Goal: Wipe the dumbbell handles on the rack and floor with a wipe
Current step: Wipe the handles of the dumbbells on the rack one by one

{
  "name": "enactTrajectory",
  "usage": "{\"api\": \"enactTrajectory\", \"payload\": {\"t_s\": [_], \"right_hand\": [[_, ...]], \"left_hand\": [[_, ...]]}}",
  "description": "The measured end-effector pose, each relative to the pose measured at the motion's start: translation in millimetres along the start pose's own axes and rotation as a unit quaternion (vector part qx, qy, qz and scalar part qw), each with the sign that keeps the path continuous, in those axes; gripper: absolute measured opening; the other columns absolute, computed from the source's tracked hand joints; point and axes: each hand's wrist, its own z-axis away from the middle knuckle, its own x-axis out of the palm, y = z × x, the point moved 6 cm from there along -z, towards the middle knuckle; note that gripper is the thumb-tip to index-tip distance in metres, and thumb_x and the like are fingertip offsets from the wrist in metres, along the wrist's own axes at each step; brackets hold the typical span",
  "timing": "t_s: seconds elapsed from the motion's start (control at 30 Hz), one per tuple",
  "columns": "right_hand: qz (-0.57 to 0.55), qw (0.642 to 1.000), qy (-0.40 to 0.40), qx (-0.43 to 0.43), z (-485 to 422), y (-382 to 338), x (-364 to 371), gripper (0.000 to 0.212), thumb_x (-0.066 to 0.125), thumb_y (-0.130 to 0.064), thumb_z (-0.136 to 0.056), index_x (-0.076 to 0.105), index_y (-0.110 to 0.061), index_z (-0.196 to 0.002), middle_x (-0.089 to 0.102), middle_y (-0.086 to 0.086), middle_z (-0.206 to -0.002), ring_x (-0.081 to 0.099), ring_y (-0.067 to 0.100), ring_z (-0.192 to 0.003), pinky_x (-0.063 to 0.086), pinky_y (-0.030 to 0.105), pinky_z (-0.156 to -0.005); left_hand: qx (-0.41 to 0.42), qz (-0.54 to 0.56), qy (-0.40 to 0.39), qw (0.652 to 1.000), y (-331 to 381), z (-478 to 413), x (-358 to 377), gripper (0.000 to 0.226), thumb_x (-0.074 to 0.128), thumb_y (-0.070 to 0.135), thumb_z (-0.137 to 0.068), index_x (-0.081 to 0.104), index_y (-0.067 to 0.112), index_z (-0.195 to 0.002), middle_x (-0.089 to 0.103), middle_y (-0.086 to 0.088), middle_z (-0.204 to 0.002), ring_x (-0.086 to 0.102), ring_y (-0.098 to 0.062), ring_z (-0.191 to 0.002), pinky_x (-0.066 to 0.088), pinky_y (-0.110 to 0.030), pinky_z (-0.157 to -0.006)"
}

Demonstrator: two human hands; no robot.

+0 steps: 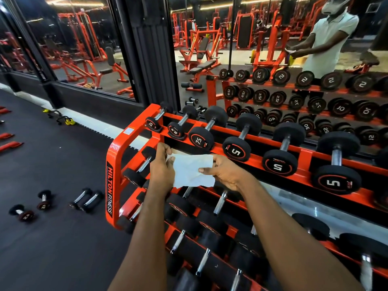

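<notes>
A white wipe (192, 170) is stretched flat between both my hands, above the left end of the orange dumbbell rack (114, 164). My left hand (162, 169) pinches its left edge and my right hand (225, 172) pinches its right edge. Black dumbbells with chrome handles fill the rack's three tiers; on the top tier a 7.5 dumbbell (206, 128) and a 5 dumbbell (241, 139) lie just beyond the wipe. Several small dumbbells (86, 200) lie on the black floor to the left.
A wall mirror (294, 59) behind the rack reflects the rack, the gym machines and a person in a white shirt. Yellow and black items (63, 119) lie by the wall base at left. Red items (8, 141) lie at the far left edge of the floor.
</notes>
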Motion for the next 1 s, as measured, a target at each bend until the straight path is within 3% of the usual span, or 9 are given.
{"api": "enactTrajectory", "payload": {"t_s": [0.07, 0.2, 0.33, 0.47, 0.57, 0.7, 0.8, 0.9, 1.0], "right_hand": [[0.034, 0.999, -0.014, 0.021, -0.5, 2.5, -2.7, 0.049, 0.075, 0.002, -0.078, 0.061, -0.009, -0.124, 0.07, 0.011, -0.116, 0.066, 0.028, -0.11, 0.052, 0.045, -0.096], [0.083, 0.995, 0.05, 0.014, 0.2, -1.4, -9.6, 0.038, 0.073, -0.001, -0.078, 0.066, -0.011, -0.114, 0.074, 0.008, -0.107, 0.068, 0.03, -0.105, 0.052, 0.049, -0.096], [0.115, 0.993, 0.02, -0.006, 10.0, -14.4, -2.8, 0.031, 0.064, 0.0, -0.08, 0.065, -0.011, -0.109, 0.072, 0.01, -0.105, 0.067, 0.029, -0.098, 0.052, 0.043, -0.084], [0.16, 0.987, -0.016, -0.006, 21.2, -24.7, -1.5, 0.021, 0.064, -0.001, -0.078, 0.065, -0.011, -0.096, 0.069, 0.01, -0.092, 0.065, 0.024, -0.083, 0.048, 0.034, -0.065], [0.133, 0.991, 0.025, -0.007, 26.9, -25.6, -15.5, 0.024, 0.07, -0.003, -0.08, 0.065, -0.008, -0.102, 0.07, 0.008, -0.093, 0.066, 0.021, -0.085, 0.049, 0.031, -0.065], [0.071, 0.995, 0.032, 0.057, 35.9, -4.8, -26.6, 0.029, 0.076, -0.019, -0.081, 0.07, -0.015, -0.109, 0.074, 0.003, -0.102, 0.065, 0.014, -0.089, 0.05, 0.03, -0.077], [0.066, 0.994, 0.059, 0.057, 34.9, 11.3, -24.6, 0.03, 0.074, -0.015, -0.083, 0.069, -0.016, -0.113, 0.074, 0.001, -0.108, 0.065, 0.017, -0.101, 0.048, 0.037, -0.088], [0.013, 0.992, 0.125, 0.013, 31.4, 13.8, -25.3, 0.027, 0.065, -0.008, -0.089, 0.065, -0.016, -0.115, 0.073, 0.003, -0.109, 0.068, 0.021, -0.103, 0.052, 0.042, -0.088], [-0.025, 0.985, 0.17, -0.02, 29.0, 10.9, -28.5, 0.024, 0.061, -0.005, -0.092, 0.064, -0.011, -0.114, 0.073, 0.009, -0.107, 0.07, 0.027, -0.098, 0.057, 0.043, -0.083]], "left_hand": [[0.005, -0.027, -0.021, 0.999, -3.5, -2.7, -0.8, 0.025, 0.04, 0.001, -0.103, 0.046, 0.023, -0.095, 0.055, -0.004, -0.084, 0.047, -0.016, -0.068, 0.037, -0.031, -0.054], [-0.013, -0.043, -0.087, 0.995, -9.0, -4.5, 2.6, 0.036, 0.036, -0.008, -0.087, 0.058, 0.021, -0.084, 0.063, -0.014, -0.089, 0.053, -0.021, -0.071, 0.041, -0.03, -0.057], [-0.056, 0.067, -0.163, 0.983, -3.8, 1.0, 12.9, 0.041, 0.058, 0.0, -0.083, 0.044, 0.017, -0.118, 0.057, -0.003, -0.114, 0.057, -0.018, -0.099, 0.053, -0.035, -0.08], [-0.068, 0.113, -0.281, 0.95, 3.5, 7.3, 41.4, 0.033, 0.068, 0.018, -0.092, 0.056, 0.016, -0.123, 0.069, -0.008, -0.115, 0.067, -0.022, -0.108, 0.055, -0.037, -0.094], [-0.047, 0.066, -0.242, 0.967, 2.8, 7.3, 48.9, 0.018, 0.064, 0.011, -0.097, 0.062, 0.011, -0.116, 0.074, -0.007, -0.105, 0.07, -0.024, -0.102, 0.056, -0.035, -0.088], [-0.06, 0.03, -0.142, 0.988, -1.1, 5.7, 45.2, 0.014, 0.066, 0.013, -0.096, 0.063, 0.015, -0.109, 0.069, 0.001, -0.102, 0.066, -0.016, -0.093, 0.052, -0.029, -0.073], [-0.074, 0.035, -0.1, 0.992, -3.3, 5.8, 42.7, 0.015, 0.072, 0.016, -0.092, 0.059, 0.015, -0.1, 0.065, 0.0, -0.088, 0.062, -0.015, -0.077, 0.047, -0.03, -0.062], [-0.103, 0.109, -0.151, 0.977, -6.0, 9.0, 45.4, 0.022, 0.072, 0.006, -0.09, 0.057, 0.008, -0.106, 0.064, -0.002, -0.079, 0.068, -0.02, -0.076, 0.056, -0.035, -0.058], [-0.115, 0.17, -0.243, 0.948, -6.0, 14.0, 48.8, 0.031, 0.069, -0.006, -0.089, 0.057, 0.007, -0.114, 0.064, -0.011, -0.085, 0.071, -0.024, -0.085, 0.061, -0.035, -0.066]]}}
